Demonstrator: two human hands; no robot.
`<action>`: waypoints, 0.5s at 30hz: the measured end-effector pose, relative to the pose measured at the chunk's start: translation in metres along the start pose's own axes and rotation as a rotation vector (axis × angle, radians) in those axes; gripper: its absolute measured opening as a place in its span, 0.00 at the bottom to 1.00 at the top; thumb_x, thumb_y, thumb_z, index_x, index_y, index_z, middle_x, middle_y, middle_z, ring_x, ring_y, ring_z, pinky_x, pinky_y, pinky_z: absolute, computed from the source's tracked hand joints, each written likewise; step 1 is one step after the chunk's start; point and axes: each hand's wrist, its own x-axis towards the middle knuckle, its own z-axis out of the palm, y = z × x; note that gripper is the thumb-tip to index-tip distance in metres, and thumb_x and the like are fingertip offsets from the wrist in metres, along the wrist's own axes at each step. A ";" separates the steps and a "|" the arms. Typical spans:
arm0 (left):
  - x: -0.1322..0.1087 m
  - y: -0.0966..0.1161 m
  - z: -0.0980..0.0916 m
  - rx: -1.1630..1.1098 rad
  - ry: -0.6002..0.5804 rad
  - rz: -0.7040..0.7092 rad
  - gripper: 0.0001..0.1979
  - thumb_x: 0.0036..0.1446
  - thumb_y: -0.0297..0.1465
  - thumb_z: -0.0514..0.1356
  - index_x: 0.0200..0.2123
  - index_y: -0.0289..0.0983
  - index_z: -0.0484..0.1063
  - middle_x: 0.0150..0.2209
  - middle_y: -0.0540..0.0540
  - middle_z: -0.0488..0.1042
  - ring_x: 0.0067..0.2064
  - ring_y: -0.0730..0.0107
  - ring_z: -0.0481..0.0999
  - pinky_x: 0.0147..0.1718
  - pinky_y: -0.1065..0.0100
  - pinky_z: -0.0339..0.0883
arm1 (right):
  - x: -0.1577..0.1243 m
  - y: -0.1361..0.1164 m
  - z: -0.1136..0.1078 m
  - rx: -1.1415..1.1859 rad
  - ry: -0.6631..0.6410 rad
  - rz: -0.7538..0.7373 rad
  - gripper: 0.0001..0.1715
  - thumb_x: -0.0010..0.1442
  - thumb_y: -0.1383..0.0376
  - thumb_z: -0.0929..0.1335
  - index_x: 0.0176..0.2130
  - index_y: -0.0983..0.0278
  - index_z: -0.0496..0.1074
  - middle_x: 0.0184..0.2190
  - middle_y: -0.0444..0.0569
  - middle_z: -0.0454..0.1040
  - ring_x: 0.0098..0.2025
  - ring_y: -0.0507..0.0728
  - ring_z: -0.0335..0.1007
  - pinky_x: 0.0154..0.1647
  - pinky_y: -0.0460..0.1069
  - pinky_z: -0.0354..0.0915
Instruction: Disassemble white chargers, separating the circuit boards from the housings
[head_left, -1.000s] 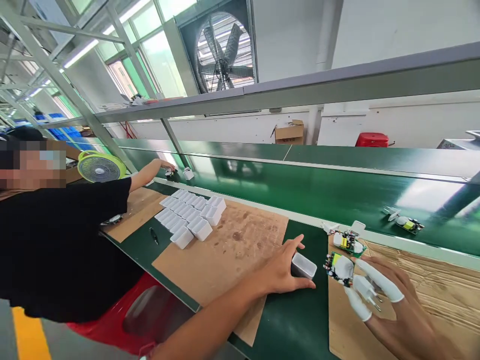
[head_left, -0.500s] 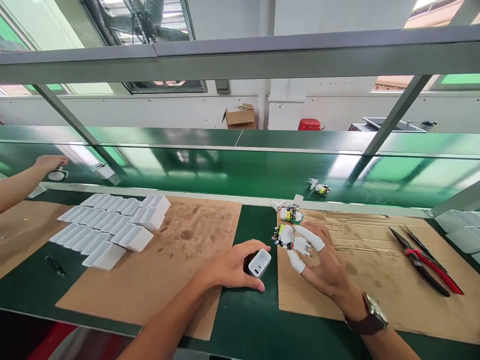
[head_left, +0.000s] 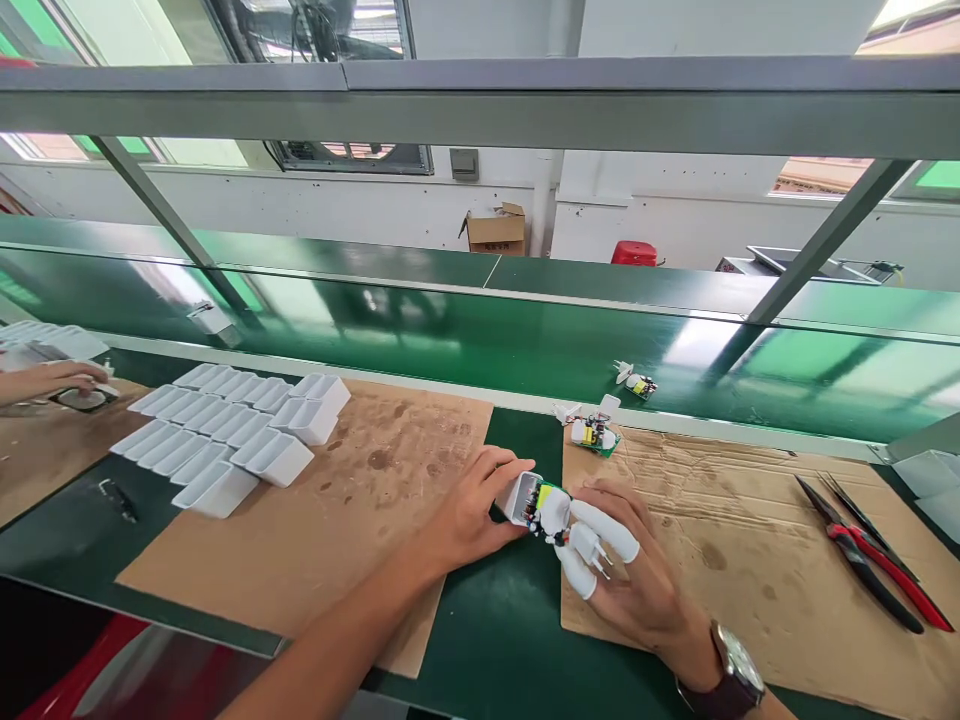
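Note:
My left hand [head_left: 480, 505] is closed around a white plastic charger housing [head_left: 517, 499], its open end turned to the right. Between the white-covered fingertips of my right hand [head_left: 634, 560] is a charger circuit board [head_left: 551, 508] with yellow and white parts and a white plug [head_left: 589, 545] with metal pins attached. The board's left end is at the mouth of the housing; how far it reaches inside I cannot make out. Behind my hands, another circuit board [head_left: 595, 434] lies at the cardboard's back edge.
Rows of white housings [head_left: 217, 425] stand on the left cardboard [head_left: 360, 480]. Red-handled pliers [head_left: 862, 560] and tweezers [head_left: 862, 515] lie at right. One more board [head_left: 635, 380] sits on the green back surface. Another person's hand [head_left: 60, 380] is at far left.
My right hand has brought the circuit board left and down to the housing's mouth. The housing has turned its open end towards the board. The other person's hand has moved down.

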 end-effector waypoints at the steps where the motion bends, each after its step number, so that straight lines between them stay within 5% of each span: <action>1: 0.000 0.000 0.000 0.010 0.004 -0.002 0.34 0.58 0.31 0.68 0.66 0.44 0.63 0.54 0.39 0.71 0.55 0.51 0.72 0.53 0.53 0.69 | -0.001 0.000 0.000 -0.003 -0.001 0.006 0.43 0.61 0.77 0.70 0.70 0.57 0.59 0.54 0.58 0.75 0.58 0.68 0.72 0.54 0.68 0.75; 15: -0.001 0.003 0.001 0.068 0.043 0.066 0.33 0.61 0.31 0.66 0.68 0.45 0.61 0.53 0.38 0.70 0.54 0.52 0.70 0.54 0.54 0.67 | -0.003 0.003 0.005 0.013 -0.005 0.024 0.41 0.61 0.77 0.70 0.68 0.57 0.61 0.54 0.56 0.75 0.59 0.67 0.70 0.56 0.66 0.74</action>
